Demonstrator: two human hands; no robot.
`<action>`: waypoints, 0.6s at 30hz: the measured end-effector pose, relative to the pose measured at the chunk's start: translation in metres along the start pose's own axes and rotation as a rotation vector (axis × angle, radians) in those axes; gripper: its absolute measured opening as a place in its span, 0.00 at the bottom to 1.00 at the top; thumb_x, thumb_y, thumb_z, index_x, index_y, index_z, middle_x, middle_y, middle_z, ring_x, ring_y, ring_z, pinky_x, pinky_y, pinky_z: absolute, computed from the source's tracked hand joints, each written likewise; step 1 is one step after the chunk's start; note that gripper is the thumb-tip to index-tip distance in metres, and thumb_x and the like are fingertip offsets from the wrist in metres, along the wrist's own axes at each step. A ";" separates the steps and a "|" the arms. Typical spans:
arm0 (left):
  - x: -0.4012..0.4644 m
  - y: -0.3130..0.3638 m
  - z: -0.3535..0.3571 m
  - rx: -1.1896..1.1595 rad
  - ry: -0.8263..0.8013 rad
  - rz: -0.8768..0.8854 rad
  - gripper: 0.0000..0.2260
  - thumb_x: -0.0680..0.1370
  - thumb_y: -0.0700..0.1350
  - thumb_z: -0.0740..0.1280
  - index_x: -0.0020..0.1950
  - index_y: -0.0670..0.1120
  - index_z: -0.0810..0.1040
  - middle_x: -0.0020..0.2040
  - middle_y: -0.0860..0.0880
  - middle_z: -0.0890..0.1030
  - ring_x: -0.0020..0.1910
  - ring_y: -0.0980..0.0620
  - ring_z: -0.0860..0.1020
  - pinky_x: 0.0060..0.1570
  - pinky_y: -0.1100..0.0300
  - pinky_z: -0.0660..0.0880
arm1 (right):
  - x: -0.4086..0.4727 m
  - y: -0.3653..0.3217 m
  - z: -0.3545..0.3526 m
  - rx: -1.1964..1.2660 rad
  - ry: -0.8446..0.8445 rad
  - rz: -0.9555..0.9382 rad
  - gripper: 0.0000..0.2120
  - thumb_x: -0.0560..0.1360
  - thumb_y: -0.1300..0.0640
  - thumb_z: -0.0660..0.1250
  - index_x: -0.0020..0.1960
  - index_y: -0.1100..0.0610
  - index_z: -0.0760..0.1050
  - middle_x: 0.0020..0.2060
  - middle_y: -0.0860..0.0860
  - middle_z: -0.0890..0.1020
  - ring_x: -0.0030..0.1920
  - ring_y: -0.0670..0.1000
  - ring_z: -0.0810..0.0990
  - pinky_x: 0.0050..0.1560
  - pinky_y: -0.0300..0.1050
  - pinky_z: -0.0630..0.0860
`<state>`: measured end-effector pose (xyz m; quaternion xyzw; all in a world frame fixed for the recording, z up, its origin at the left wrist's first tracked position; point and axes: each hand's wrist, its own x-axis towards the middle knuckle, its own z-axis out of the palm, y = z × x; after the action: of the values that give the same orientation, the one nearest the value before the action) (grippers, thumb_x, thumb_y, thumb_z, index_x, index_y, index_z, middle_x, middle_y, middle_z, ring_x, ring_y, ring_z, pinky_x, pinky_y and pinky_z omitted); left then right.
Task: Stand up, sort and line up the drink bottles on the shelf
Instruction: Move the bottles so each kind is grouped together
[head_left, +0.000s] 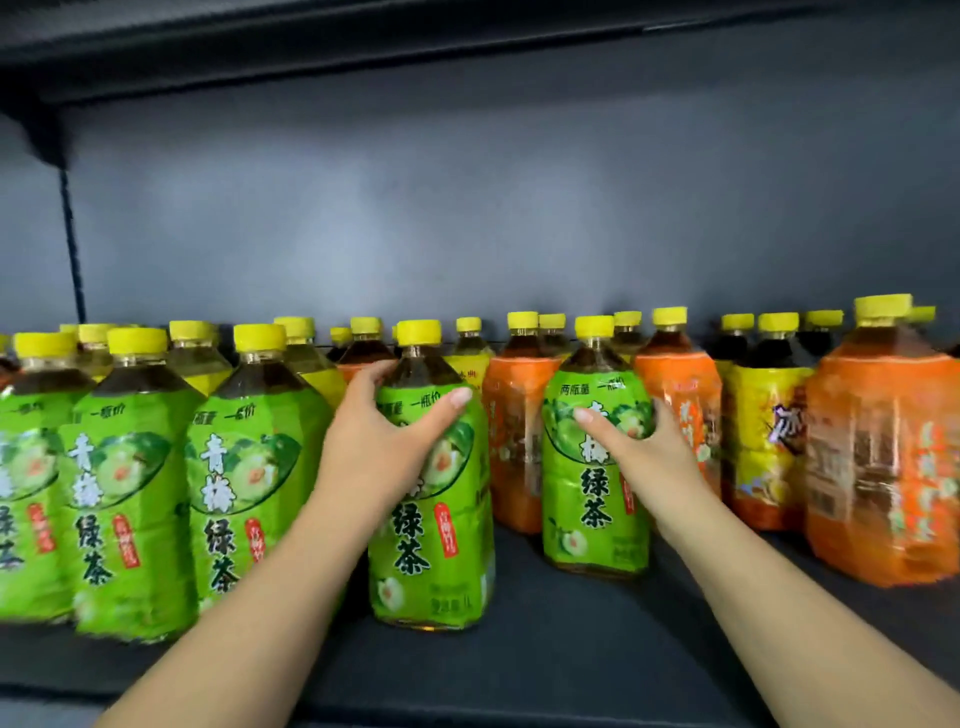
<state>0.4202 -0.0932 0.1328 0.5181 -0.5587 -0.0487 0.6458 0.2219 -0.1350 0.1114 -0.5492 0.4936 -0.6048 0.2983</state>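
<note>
Left hand (387, 436) gripping green bottle (434, 530), right hand (641, 441) gripping another (595, 499)

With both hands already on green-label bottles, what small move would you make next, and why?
Probably slide the bottle in the right hand, the right green bottle, leftward and forward beside the left green bottle under the left hand. It stands alone among orange bottles, behind the front green row.
</note>
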 end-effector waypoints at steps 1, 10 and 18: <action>0.000 0.000 0.005 0.046 0.039 0.014 0.33 0.66 0.57 0.72 0.67 0.46 0.67 0.65 0.49 0.73 0.65 0.50 0.70 0.64 0.61 0.64 | -0.002 -0.002 -0.005 -0.015 -0.021 -0.011 0.31 0.65 0.44 0.73 0.64 0.49 0.66 0.50 0.46 0.77 0.51 0.49 0.77 0.51 0.43 0.70; 0.008 -0.026 0.032 0.304 0.204 0.118 0.32 0.76 0.59 0.60 0.72 0.39 0.59 0.70 0.38 0.64 0.71 0.41 0.59 0.69 0.54 0.50 | -0.026 0.003 -0.014 -0.155 0.029 -0.111 0.42 0.61 0.34 0.69 0.69 0.48 0.60 0.63 0.48 0.74 0.63 0.53 0.72 0.64 0.53 0.69; -0.040 -0.004 0.044 -0.271 -0.290 0.366 0.40 0.63 0.74 0.61 0.68 0.58 0.54 0.64 0.69 0.60 0.62 0.77 0.62 0.59 0.78 0.60 | -0.040 0.001 0.014 0.083 -0.195 -0.158 0.39 0.66 0.29 0.56 0.70 0.49 0.61 0.66 0.48 0.71 0.66 0.47 0.69 0.69 0.50 0.64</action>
<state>0.3737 -0.0964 0.0956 0.3051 -0.7182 -0.0793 0.6204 0.2440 -0.1028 0.0944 -0.6298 0.3921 -0.5900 0.3186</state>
